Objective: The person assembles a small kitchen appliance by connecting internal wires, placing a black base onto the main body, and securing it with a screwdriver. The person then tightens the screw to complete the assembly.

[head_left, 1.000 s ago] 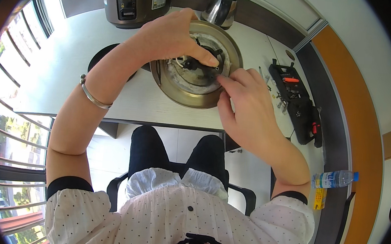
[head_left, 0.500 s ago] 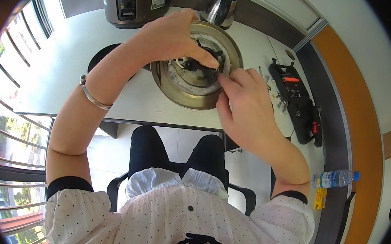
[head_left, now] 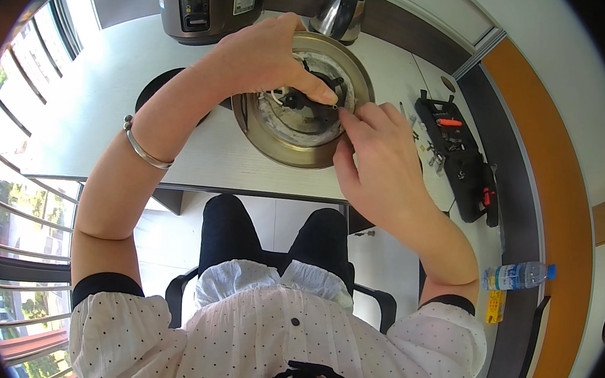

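Note:
A round metal appliance base is on the white table, its underside up, with a greyish ring, a black plastic part and pale wires in the middle. My left hand grips it from the far left, thumb laid across the black part; its other fingertips are hidden. By the thumb tip, a small metal post sticks up. From the right, my right hand has its index fingertip beside that post. Its other fingers are curled and the thumb hangs by the rim. Anything pinched there is too small to make out.
A brown rice cooker and a steel kettle stand at the back. To the right lie an opened black tool case, loose small parts and a water bottle. A black disc is partly behind my left forearm.
The metal base has shifted very slightly to the left. My right index fingertip has moved a little up beside the post; my left hand keeps its hold.

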`<act>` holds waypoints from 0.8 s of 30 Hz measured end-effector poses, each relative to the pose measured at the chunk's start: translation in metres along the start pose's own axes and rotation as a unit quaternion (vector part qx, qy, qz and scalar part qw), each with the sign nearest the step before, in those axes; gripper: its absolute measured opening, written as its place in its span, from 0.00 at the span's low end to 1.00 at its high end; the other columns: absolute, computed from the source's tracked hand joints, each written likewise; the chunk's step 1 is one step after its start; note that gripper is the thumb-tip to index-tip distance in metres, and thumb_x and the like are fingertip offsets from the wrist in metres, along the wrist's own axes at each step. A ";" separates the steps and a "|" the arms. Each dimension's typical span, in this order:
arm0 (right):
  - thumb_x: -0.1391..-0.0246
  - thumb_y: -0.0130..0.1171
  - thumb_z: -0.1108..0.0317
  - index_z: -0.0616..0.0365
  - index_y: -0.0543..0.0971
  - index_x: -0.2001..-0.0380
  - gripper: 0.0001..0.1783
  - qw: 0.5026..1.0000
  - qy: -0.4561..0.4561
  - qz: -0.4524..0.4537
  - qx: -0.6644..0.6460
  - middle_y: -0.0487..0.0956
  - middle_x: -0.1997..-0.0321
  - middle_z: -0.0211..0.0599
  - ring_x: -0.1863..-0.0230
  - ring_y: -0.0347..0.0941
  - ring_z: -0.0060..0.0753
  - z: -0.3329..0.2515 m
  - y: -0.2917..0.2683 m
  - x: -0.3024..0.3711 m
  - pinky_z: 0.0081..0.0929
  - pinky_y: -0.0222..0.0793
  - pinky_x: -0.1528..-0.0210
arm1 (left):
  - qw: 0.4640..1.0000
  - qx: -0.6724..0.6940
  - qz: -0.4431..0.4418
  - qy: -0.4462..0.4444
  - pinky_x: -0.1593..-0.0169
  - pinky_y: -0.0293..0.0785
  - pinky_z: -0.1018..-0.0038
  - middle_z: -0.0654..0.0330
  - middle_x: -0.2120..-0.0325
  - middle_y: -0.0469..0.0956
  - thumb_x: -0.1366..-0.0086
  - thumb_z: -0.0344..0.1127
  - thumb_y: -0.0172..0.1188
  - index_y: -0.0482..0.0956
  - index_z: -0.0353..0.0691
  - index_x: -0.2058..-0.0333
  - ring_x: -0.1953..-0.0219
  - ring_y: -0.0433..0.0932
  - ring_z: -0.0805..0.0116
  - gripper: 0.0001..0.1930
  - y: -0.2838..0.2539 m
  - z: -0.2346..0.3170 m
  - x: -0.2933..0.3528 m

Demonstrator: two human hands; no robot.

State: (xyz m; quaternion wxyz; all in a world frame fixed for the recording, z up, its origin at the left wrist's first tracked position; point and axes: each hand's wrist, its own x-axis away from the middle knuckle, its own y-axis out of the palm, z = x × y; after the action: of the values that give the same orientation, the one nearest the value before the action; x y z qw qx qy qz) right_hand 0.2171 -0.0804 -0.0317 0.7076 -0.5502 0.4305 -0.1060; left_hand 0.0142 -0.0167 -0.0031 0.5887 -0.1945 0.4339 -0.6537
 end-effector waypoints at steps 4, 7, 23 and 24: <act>0.56 0.56 0.75 0.69 0.78 0.61 0.16 1.000 0.006 0.007 -0.030 0.72 0.67 0.44 0.63 0.67 0.45 -0.002 -0.005 0.001 0.37 0.64 0.58 | 1.000 0.005 -0.001 0.002 0.49 0.69 0.71 0.48 0.57 0.77 0.65 0.52 0.77 0.69 0.29 0.48 0.53 0.76 0.58 0.47 0.000 -0.002 -0.001; 0.56 0.57 0.72 0.69 0.78 0.63 0.15 0.999 0.000 0.037 -0.030 0.73 0.67 0.44 0.63 0.67 0.45 0.003 -0.005 -0.002 0.38 0.64 0.57 | 1.000 0.005 -0.001 0.003 0.49 0.69 0.71 0.48 0.57 0.76 0.65 0.52 0.76 0.69 0.29 0.49 0.53 0.76 0.58 0.47 0.000 -0.002 -0.002; 0.56 0.56 0.73 0.71 0.77 0.61 0.17 1.000 -0.001 0.009 -0.022 0.73 0.67 0.45 0.62 0.68 0.45 -0.002 -0.005 0.002 0.38 0.64 0.57 | 1.000 0.009 0.010 0.010 0.50 0.69 0.71 0.48 0.58 0.77 0.65 0.50 0.77 0.70 0.28 0.50 0.54 0.76 0.59 0.46 0.003 -0.004 -0.001; 0.56 0.56 0.73 0.71 0.77 0.61 0.17 1.000 -0.002 0.011 -0.024 0.73 0.66 0.45 0.62 0.68 0.45 -0.002 -0.006 0.001 0.38 0.64 0.57 | 1.000 0.010 0.017 0.019 0.51 0.70 0.71 0.48 0.59 0.77 0.67 0.54 0.76 0.71 0.28 0.51 0.55 0.77 0.58 0.47 0.004 -0.007 -0.002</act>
State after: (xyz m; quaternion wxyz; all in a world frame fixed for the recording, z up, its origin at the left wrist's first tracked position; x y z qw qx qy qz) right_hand 0.2186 -0.0845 -0.0276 0.6959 -0.5626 0.4378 -0.0869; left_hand 0.0117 -0.0125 -0.0092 0.5931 -0.1691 0.4416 -0.6517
